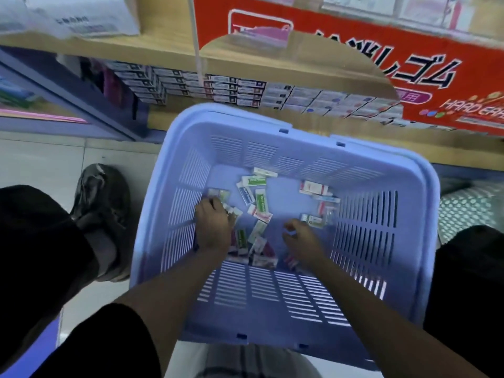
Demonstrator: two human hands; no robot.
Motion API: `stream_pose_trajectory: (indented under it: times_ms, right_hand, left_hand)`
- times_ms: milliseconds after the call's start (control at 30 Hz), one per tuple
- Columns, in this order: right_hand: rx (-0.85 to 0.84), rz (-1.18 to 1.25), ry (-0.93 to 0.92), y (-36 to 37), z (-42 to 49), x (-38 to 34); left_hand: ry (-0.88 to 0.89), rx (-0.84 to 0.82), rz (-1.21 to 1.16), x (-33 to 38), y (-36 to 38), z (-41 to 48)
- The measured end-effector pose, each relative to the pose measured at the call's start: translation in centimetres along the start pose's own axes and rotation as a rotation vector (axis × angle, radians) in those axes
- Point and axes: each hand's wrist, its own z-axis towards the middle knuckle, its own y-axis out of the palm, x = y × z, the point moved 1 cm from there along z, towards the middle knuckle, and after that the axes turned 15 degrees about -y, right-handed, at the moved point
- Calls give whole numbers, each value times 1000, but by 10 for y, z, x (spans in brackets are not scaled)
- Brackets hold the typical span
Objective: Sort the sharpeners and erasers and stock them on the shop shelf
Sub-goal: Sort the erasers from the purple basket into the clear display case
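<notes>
A pale blue slotted basket [275, 301] stands on the floor between my knees. Several small boxed erasers [257, 199] with green, blue and red labels lie scattered on its bottom. My left hand [212, 225] is down in the basket at the left side, fingers curled round a few small packets [231, 211]. My right hand [300, 238] hovers over the basket bottom, fingers loosely curled, holding nothing I can make out, just short of a green-labelled packet [313, 221]. No sharpener can be told apart.
A wooden shop shelf [245, 115] runs across the back, stocked with rows of small eraser boxes [237, 91]. A red cardboard display [409, 66] with printed lettering stands at the upper right. My shoe [101, 214] and dark trouser legs flank the basket on the tiled floor.
</notes>
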Motion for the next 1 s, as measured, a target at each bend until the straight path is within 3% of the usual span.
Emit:
stream_pose_trajectory:
  times_ms: [133,233,300,367,467,567,700,833,1000]
  right_hand:
    - [-9,40,60,11,-6,5]
    - [-29,44,47,14,-14,0]
    - [-29,64,38,11,-17,-10]
    - [-5,131,31,2,-18,-25]
    - [78,432,-5,-20,-23,-62]
    - [89,655,-138,-46,-36,-102]
    - [156,653,-316,-67,-60,-140]
    - [262,510,-378,-82,-76,-160]
    - [287,578,-406,-107,-98,-168]
  left_hand:
    - [55,37,6,-2,6,-1]
    - [36,-29,-19,-5,2,5]
    - [-18,-262,-296,-7,-12,8]
    - [-163,-577,-731,-9,-30,7]
    - [-427,-910,-1197,-5,-73,-3]
    - [-361,-1116,-1555,2,-127,-18]
    - [-183,-1122,-1628,2,-186,-36]
    - [-108,-1184,-1610,-12,-224,-46]
    - [24,-1163,-1637,-29,-252,-58]
